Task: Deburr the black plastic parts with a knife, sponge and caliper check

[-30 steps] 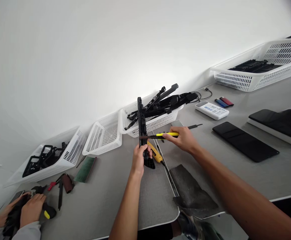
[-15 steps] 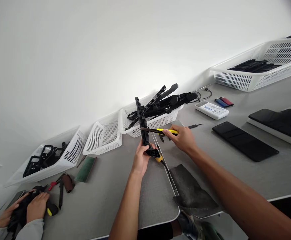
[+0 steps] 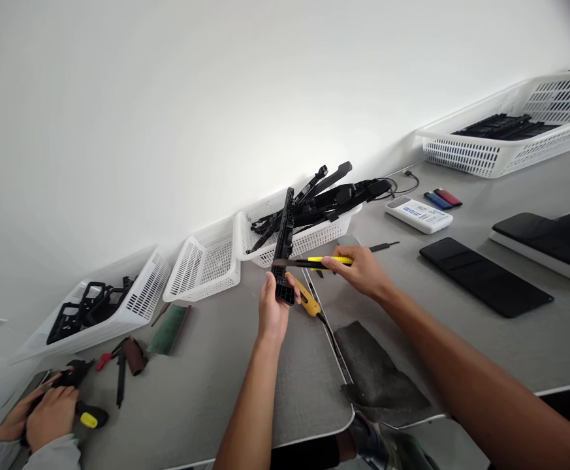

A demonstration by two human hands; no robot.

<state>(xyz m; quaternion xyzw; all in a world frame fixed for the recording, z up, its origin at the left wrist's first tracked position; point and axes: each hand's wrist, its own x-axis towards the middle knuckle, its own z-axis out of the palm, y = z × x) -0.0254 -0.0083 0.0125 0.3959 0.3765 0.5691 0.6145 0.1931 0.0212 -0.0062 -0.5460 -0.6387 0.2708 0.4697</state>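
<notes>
My left hand (image 3: 273, 307) grips the lower end of a long, narrow black plastic part (image 3: 285, 241), which it holds up at a tilt. My right hand (image 3: 360, 269) is closed round a yellow-handled tool (image 3: 331, 261) with a long, flat, dark blade. That blade lies across the lower half of the part; whether it is a file or a knife, I cannot tell. On the table just behind my left hand lies a yellow corded tool (image 3: 309, 301), partly hidden by the fingers.
Beyond my hands, a white basket (image 3: 314, 238) overflows with black plastic parts. Other white baskets (image 3: 204, 267) line the wall. A black phone (image 3: 483, 274) and a white power bank (image 3: 419, 215) lie right; dark cloth (image 3: 380, 365) lies near the front edge. A co-worker's hands (image 3: 52, 414) work at left.
The black part has swung more upright, its top shifting right, and the blade now crosses it lower down. More of the yellow corded tool shows. The co-worker's hands moved slightly.
</notes>
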